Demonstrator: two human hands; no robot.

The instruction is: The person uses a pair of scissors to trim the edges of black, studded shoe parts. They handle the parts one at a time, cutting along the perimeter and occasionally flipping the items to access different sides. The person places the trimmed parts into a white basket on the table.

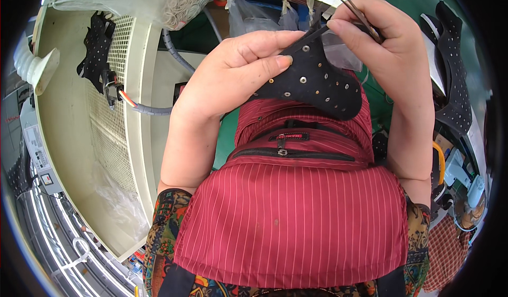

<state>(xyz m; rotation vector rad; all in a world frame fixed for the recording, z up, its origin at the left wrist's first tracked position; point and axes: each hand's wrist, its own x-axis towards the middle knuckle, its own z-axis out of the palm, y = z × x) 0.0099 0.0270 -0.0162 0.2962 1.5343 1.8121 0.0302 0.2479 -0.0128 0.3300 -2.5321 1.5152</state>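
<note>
A black fabric piece with rows of small metal studs (323, 80) hangs in front of me, its rounded lower lobe over my lap. My left hand (243, 67) is closed on its left side, thumb on the studded face. My right hand (383, 35) pinches the piece's upper edge between thumb and index finger. That same hand also keeps a slim, pointed dark metal tool (353, 6), like tweezers or narrow snips, in its grasp, tip toward the upper left. My fingers hide part of the tool.
To the left stands a cream metal housing (143, 154) with a mesh panel (108, 143), a cable (153, 109) and another black studded piece (98, 48). A thread bundle (185, 5) lies above. More black studded pieces (452, 69) lie on the right. A striped red apron (291, 217) covers my lap.
</note>
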